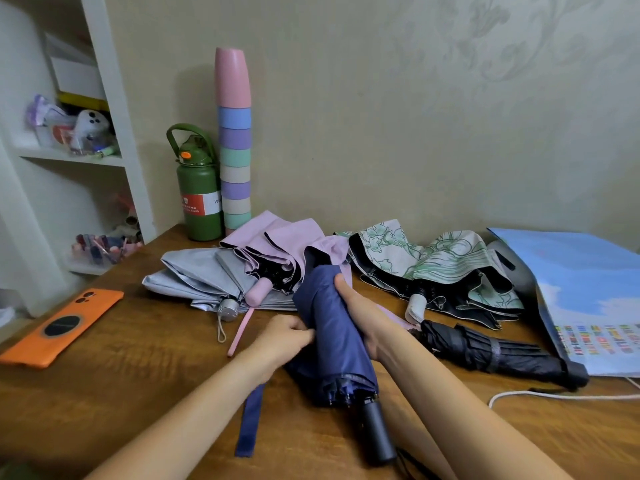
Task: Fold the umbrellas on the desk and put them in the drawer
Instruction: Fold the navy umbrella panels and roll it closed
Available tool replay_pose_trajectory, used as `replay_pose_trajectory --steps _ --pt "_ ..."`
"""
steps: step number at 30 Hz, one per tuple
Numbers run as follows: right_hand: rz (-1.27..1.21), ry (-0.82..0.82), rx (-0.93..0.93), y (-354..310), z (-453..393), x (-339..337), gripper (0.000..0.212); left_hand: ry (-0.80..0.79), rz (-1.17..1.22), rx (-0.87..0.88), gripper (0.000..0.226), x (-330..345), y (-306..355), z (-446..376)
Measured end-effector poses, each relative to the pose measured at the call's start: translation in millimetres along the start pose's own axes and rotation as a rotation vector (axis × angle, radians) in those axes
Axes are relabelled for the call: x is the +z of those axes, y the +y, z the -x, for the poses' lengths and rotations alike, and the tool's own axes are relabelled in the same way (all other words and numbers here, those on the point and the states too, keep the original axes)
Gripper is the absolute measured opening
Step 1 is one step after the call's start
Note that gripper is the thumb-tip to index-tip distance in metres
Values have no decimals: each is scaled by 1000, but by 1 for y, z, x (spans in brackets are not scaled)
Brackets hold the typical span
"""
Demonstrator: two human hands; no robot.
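A navy blue umbrella (329,327) lies collapsed in front of me, its dark handle (377,431) pointing toward me and its strap (251,420) trailing on the wooden desk (138,368). My right hand (363,317) grips its canopy from the right. My left hand (287,337) pinches the fabric on the left side. Behind lie a silver umbrella (197,275), a pink one (277,247) and a white-green floral one (433,261), all loosely collapsed. A black umbrella (495,351) lies rolled at the right. No drawer is visible.
An orange phone (62,327) lies at the desk's left edge. A green bottle (199,188) and a tall stack of pastel cups (233,150) stand against the wall. A blue printed sheet (588,289) and a white cable (554,395) are at the right. White shelves (69,157) stand left.
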State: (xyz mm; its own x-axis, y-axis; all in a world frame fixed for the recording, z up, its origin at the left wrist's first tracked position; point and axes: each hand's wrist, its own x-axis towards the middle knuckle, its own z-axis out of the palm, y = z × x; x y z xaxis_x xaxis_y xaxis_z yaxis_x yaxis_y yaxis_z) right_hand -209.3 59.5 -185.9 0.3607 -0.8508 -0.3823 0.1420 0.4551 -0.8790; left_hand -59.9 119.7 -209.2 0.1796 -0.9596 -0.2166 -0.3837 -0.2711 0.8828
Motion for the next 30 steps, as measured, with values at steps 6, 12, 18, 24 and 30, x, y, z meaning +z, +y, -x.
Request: replay_pose_trajectory --steps 6,12,18,24,30 --pt "144 35 -26 -9 5 -7 56 392 -449 173 37 0 22 11" --pt "157 46 -40 -6 6 -13 53 827 -463 779 62 17 43 51" --pt "177 46 -60 -5 11 -9 54 110 -215 458 58 35 43 39" --pt "77 57 -25 -4 12 -9 55 -105 150 144 72 38 25 22" --pt "-109 26 10 8 5 -3 64 -134 123 105 74 46 22 20"
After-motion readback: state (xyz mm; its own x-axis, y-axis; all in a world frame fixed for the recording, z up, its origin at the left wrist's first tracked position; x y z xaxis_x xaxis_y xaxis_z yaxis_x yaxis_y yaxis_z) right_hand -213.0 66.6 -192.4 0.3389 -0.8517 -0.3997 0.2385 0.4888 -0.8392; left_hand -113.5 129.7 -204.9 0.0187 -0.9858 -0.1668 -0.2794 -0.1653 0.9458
